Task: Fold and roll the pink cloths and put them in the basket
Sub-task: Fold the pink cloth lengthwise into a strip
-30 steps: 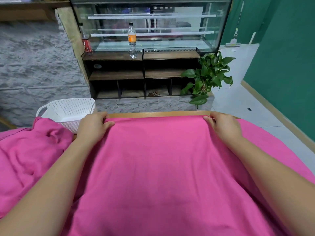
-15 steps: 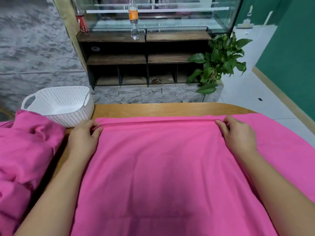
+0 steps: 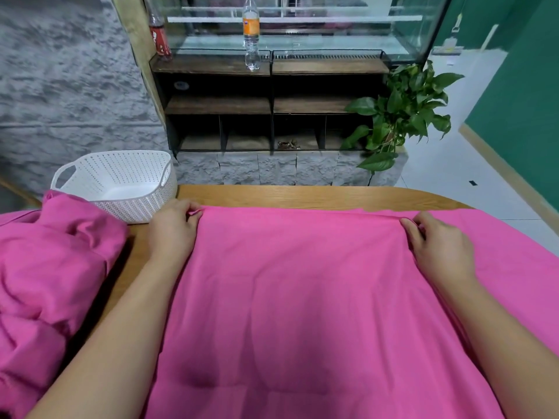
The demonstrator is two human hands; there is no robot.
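Pink fabric covers most of the wooden table. 1 pink cloth lies spread flat in front of the person, its far edge running along the table's far rim with a strip of bare wood beyond it. The left hand pinches the far left corner of that edge between thumb and curled fingers. The right hand grips the far right end the same way, where the fabric bunches into a thin ridge. More pink fabric lies to the right of that hand; whether it belongs to the same cloth cannot be told. A crumpled pink heap sits at the left, apart from the spread cloth, its top meeting the near side of the white perforated basket, which stands on the table's far left corner just beside the left hand. Behind the table stands a dark shelf unit bearing an orange-labelled bottle and a red-labelled bottle, with a green plant at its right.
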